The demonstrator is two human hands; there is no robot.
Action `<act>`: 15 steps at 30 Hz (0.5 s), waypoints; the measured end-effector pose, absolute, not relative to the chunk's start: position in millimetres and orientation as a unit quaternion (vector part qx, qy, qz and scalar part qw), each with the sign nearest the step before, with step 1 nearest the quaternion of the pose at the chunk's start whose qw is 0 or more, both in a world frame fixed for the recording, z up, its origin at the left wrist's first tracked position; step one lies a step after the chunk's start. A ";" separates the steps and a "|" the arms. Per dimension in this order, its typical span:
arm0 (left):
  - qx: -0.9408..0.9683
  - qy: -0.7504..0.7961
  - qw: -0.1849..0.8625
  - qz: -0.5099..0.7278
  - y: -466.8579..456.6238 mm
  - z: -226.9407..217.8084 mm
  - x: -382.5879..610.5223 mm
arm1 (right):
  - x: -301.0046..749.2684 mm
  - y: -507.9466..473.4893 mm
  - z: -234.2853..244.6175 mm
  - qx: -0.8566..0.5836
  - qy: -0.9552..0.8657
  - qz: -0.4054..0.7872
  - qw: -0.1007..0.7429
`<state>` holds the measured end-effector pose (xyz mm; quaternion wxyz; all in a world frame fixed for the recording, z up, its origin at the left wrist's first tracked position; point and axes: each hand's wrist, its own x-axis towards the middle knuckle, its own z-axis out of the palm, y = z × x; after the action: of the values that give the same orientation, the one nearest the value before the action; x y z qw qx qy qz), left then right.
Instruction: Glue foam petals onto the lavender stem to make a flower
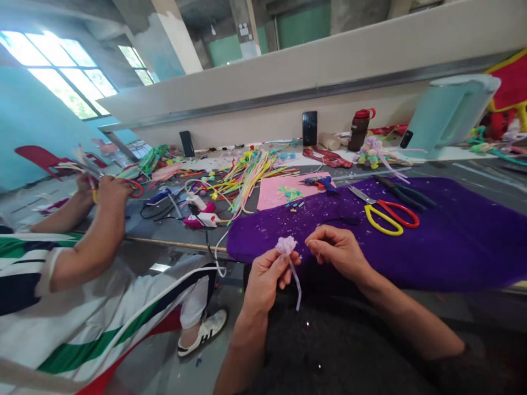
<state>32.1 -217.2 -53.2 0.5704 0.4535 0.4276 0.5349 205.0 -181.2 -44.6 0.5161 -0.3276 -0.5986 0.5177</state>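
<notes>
Dark clothing (349,340) is seen below the left hand (269,269), by which a lilac tuft (285,245) is pinched, its stem (297,288) hanging beneath. Just beside, the right hand (340,250) is curled; whether anything is gripped cannot be told. Shaping seems under way; next, a steady left pinch is probably called for.

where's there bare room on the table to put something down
Widest: the purple mat right of the pliers and scissors. Another: its near strip, below the scissors and right of the right hand. Crowded: left of the pink sheet, with colourful strips and white plugs; the sheet itself holds cut pieces and a glue gun.
</notes>
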 end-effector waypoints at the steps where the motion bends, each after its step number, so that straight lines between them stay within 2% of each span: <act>1: 0.457 0.428 0.569 0.532 -217.5 -53.4 32.1 | 205.5 -180.9 -45.5 -0.326 -0.602 0.520 0.511; 9: 0.516 0.453 0.534 0.493 -220.8 -53.5 32.0 | 198.6 -187.0 -42.2 -0.258 -0.679 0.476 0.495; 15: 0.553 0.460 0.494 0.488 -222.3 -53.5 31.3 | 190.2 -190.9 -47.8 -0.269 -0.660 0.480 0.511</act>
<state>31.3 -222.3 -53.5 0.4942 0.5533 0.4600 0.4879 190.2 -190.9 -47.8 0.5111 -0.2693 -0.6605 0.4796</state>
